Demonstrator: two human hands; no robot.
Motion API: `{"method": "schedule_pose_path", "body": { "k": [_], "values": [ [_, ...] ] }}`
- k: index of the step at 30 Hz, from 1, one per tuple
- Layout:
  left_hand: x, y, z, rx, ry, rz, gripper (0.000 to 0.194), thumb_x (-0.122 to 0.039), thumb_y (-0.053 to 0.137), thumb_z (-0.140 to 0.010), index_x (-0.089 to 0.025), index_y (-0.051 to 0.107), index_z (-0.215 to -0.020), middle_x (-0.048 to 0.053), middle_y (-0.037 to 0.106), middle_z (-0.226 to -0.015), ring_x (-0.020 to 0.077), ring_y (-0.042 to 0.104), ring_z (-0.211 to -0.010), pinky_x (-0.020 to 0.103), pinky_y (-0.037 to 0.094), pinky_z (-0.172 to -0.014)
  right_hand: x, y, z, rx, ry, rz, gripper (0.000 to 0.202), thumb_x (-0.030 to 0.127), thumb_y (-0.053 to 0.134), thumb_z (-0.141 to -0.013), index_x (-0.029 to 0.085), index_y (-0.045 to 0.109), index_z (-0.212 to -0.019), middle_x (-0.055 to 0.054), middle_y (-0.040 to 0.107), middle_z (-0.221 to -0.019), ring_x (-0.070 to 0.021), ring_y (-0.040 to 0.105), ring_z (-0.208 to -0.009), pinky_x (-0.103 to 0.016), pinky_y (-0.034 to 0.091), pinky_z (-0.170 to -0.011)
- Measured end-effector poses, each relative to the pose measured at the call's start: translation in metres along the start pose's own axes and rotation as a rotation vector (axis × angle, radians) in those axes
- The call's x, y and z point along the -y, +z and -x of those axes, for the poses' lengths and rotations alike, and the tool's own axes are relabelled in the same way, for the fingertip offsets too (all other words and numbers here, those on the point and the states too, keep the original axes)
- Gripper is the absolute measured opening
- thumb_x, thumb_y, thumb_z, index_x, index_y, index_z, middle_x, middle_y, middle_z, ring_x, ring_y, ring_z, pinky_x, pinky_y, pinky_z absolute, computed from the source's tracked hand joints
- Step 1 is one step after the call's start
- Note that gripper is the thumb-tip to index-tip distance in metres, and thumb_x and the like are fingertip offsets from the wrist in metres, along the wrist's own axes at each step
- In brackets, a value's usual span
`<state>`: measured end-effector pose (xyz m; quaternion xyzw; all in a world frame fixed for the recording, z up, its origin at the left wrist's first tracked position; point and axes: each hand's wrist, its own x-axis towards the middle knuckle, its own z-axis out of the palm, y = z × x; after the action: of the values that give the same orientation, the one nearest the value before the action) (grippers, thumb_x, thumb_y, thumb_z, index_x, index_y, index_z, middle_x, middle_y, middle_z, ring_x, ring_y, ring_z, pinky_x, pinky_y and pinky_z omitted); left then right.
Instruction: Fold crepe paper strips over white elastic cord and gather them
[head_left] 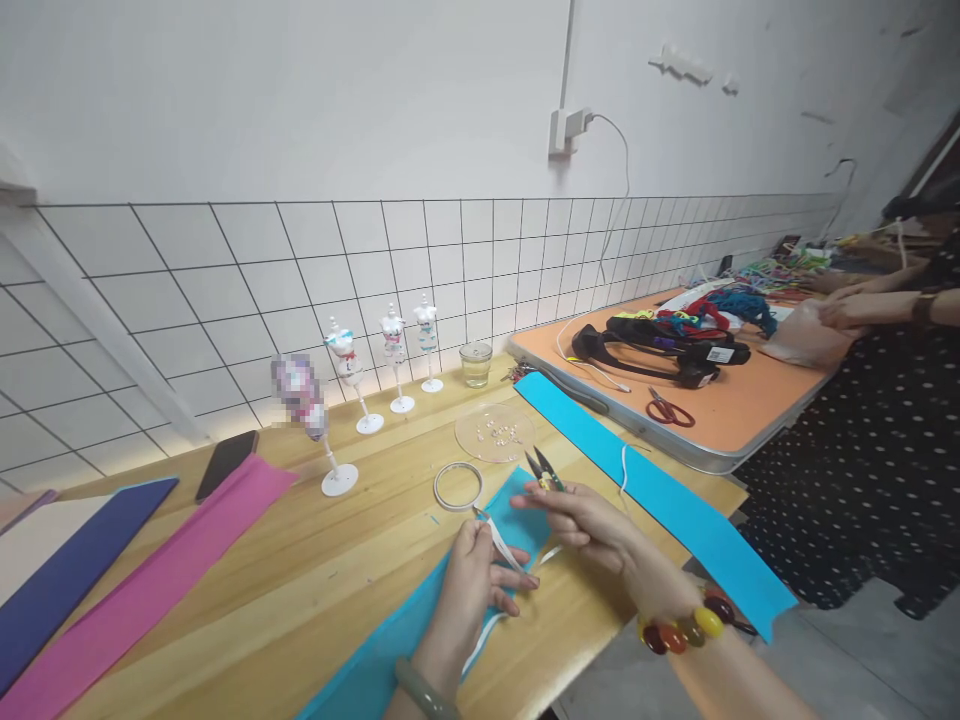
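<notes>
My left hand [466, 585] pinches a narrow white ribbon [501, 543] between thumb and forefinger, its other fingers spread. The ribbon's end trails down past the fingers. Under that hand lies a blue fabric strip [375, 655] running across the wooden table. Just to the right, my right hand [592, 525] holds a pair of thread snips [545, 470], dark blades pointing up and away, apart from the ribbon. Beyond my left hand, a pale ring [437, 490] rests on the table. Past it is a clear round plate [465, 425] with small shiny pieces.
Small white dress-form stands [369, 423] line the wall, near a glass of liquid [475, 366]. A second blue strip [645, 485] hangs over the table's right edge. Pink fabric [165, 550] and a phone [227, 465] lie left. Red scissors [670, 410] and a person's hands [847, 308] are right.
</notes>
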<state>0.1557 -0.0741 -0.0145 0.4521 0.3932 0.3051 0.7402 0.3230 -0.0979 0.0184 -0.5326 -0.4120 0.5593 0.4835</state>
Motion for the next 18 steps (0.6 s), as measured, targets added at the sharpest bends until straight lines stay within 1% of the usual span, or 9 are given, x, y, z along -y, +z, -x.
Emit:
{"method": "schedule_pose_path", "body": {
  "k": [2,5,7,8,9,11,14,16,18],
  "values": [
    [-0.001,0.000,0.000,0.001,-0.005,0.014,0.046,-0.063,0.044,-0.073,-0.021,0.030,-0.086,0.007,0.063,-0.076,0.0218,0.066,-0.061,0.018,0.038,-0.034,0.006,-0.006,-0.003,-0.061,-0.038,-0.045,0.025,0.042,0.059,-0.072,0.020,0.056,-0.084,-0.002,0.058,-0.076,-0.0036,0.010,-0.041,-0.019,0.015,-0.034],
    [0.000,0.001,0.000,0.006,-0.015,0.025,0.047,-0.063,0.045,-0.072,-0.021,0.030,-0.087,0.007,0.063,-0.075,0.0215,0.066,-0.059,0.018,0.038,-0.034,0.009,-0.010,-0.011,-0.112,-0.090,-0.015,0.024,0.043,0.057,-0.072,0.020,0.054,-0.079,0.000,0.051,-0.066,-0.0049,0.012,-0.042,-0.020,0.019,-0.034],
    [0.001,0.001,0.000,0.011,-0.006,0.029,0.048,-0.063,0.046,-0.072,-0.021,0.030,-0.088,0.006,0.063,-0.074,0.0210,0.065,-0.056,0.018,0.037,-0.033,0.009,-0.006,-0.018,-0.125,-0.118,0.054,0.027,0.045,0.055,-0.073,0.020,0.054,-0.083,0.003,0.044,-0.059,-0.0052,0.014,-0.041,-0.020,0.019,-0.035],
    [0.001,0.001,0.000,0.015,-0.002,0.030,0.048,-0.063,0.045,-0.072,-0.021,0.030,-0.088,0.006,0.063,-0.074,0.0211,0.065,-0.056,0.018,0.037,-0.033,0.008,-0.002,-0.023,-0.128,-0.133,0.102,0.029,0.045,0.054,-0.073,0.019,0.055,-0.086,0.004,0.044,-0.058,-0.0051,0.016,-0.040,-0.020,0.019,-0.035],
    [0.002,0.001,0.000,0.019,0.002,0.032,0.047,-0.063,0.045,-0.072,-0.021,0.030,-0.088,0.006,0.063,-0.073,0.0212,0.065,-0.056,0.019,0.037,-0.033,0.008,0.003,-0.027,-0.129,-0.150,0.159,0.030,0.043,0.056,-0.073,0.019,0.055,-0.089,0.004,0.046,-0.060,-0.0050,0.020,-0.040,-0.020,0.020,-0.036],
    [0.003,0.000,0.000,0.025,0.004,0.040,0.047,-0.063,0.045,-0.072,-0.021,0.030,-0.088,0.005,0.062,-0.072,0.0211,0.065,-0.055,0.019,0.038,-0.034,0.006,0.013,-0.038,-0.117,-0.195,0.296,0.027,0.034,0.061,-0.067,0.018,0.057,-0.089,0.002,0.054,-0.068,-0.0057,0.032,-0.043,-0.021,0.026,-0.040],
    [0.004,0.000,-0.001,0.031,-0.003,0.053,0.045,-0.062,0.044,-0.073,-0.021,0.030,-0.087,0.005,0.062,-0.071,0.0207,0.065,-0.055,0.019,0.038,-0.033,0.003,0.027,-0.055,-0.062,-0.269,0.518,0.020,0.017,0.062,-0.058,0.018,0.063,-0.078,0.000,0.061,-0.075,-0.0115,0.048,-0.060,-0.023,0.035,-0.056],
    [0.004,0.000,-0.001,0.034,-0.013,0.056,0.044,-0.061,0.043,-0.074,-0.021,0.030,-0.087,0.005,0.062,-0.071,0.0205,0.065,-0.054,0.019,0.038,-0.033,0.000,0.033,-0.065,-0.031,-0.302,0.643,0.020,0.012,0.058,-0.057,0.019,0.064,-0.074,0.000,0.064,-0.074,-0.0151,0.052,-0.069,-0.025,0.035,-0.064],
    [0.004,0.000,-0.001,0.035,-0.017,0.059,0.043,-0.060,0.044,-0.074,-0.021,0.030,-0.087,0.005,0.062,-0.071,0.0202,0.065,-0.053,0.019,0.038,-0.033,-0.002,0.035,-0.073,-0.011,-0.318,0.743,0.020,0.010,0.056,-0.058,0.019,0.065,-0.073,-0.001,0.065,-0.074,-0.0168,0.054,-0.072,-0.025,0.035,-0.066]
  ]
}}
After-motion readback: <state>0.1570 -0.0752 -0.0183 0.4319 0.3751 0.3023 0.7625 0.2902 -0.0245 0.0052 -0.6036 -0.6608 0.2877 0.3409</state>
